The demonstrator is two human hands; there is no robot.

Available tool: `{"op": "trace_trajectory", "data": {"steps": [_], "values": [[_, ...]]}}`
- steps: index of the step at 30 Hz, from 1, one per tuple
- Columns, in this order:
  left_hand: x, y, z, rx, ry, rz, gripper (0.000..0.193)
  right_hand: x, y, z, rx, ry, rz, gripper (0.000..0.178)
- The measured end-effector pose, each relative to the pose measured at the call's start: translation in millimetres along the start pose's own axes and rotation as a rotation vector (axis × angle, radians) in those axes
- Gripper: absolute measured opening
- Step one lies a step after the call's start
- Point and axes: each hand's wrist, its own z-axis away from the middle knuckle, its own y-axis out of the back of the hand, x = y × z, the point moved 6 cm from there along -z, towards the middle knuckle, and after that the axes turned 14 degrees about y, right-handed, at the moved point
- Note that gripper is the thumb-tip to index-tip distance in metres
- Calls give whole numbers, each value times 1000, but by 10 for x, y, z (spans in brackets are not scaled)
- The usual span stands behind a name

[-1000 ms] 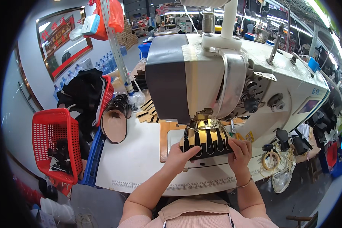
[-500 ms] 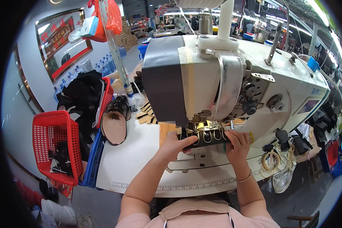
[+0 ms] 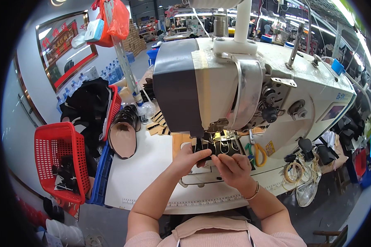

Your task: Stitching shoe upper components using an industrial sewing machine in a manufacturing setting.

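Your left hand (image 3: 189, 159) holds the near left part of the black piece (image 3: 218, 149), thumb stretched along its top and pointing at your other hand. Your right hand (image 3: 234, 168) is narrow, fingers bent and tips gathered at the piece's near edge, just beside that thumb; whether they pinch it, I cannot tell. The piece lies just beyond both your hands, under the machine's (image 3: 218, 82) head, with pale loop-shaped lines on it and a yellow glow over its far side.

The scissors (image 3: 257, 154), green and orange at the handles, lie beyond and right of your right hand, with a tangle of cords (image 3: 294, 173) farther right. Left of your left hand stands a shoe (image 3: 123, 140); farther left, a red basket (image 3: 62, 160) holds dark scraps (image 3: 66, 171). Striped pieces (image 3: 158, 127) lie beyond your left hand.
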Motion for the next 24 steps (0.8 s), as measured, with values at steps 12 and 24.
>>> {"op": "trace_trajectory", "data": {"steps": [12,24], "values": [[89,122,-143,-35,-28,62,18,54,-92,-133,-28,-99,-21,34],[52,76,-167,120,-138,173,7,179,-144,-88,-11,-188,-53,27]]}}
